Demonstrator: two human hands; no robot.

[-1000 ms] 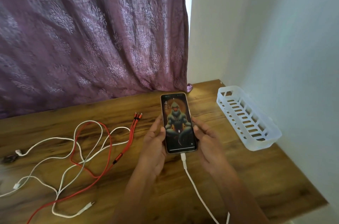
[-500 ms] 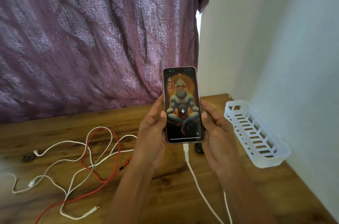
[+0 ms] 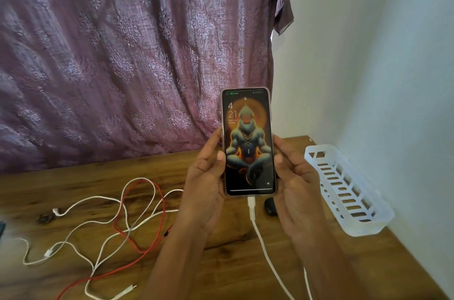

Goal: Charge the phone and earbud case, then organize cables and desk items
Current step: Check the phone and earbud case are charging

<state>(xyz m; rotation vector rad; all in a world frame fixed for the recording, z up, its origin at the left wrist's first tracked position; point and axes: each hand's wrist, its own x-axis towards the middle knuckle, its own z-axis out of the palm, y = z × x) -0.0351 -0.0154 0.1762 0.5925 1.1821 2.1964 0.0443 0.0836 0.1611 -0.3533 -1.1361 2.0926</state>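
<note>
The phone [image 3: 248,142] stands upright in the air above the wooden desk [image 3: 73,191], its screen lit. My left hand [image 3: 204,176] grips its left edge and my right hand [image 3: 297,176] grips its right edge. A white charging cable [image 3: 260,238] is plugged into the phone's bottom and runs down toward me. A small dark object [image 3: 270,206], perhaps the earbud case, lies on the desk behind my right hand, mostly hidden.
A tangle of white cables [image 3: 103,221] and a red cable [image 3: 137,245] lies on the left of the desk. A white slotted plastic basket [image 3: 348,191] sits along the right wall. A purple curtain [image 3: 122,53] hangs behind the desk.
Both hands have lifted the phone up from near the desk toward the camera. The charging cable stays plugged in, and the bolt icon on the screen has faded.
</note>
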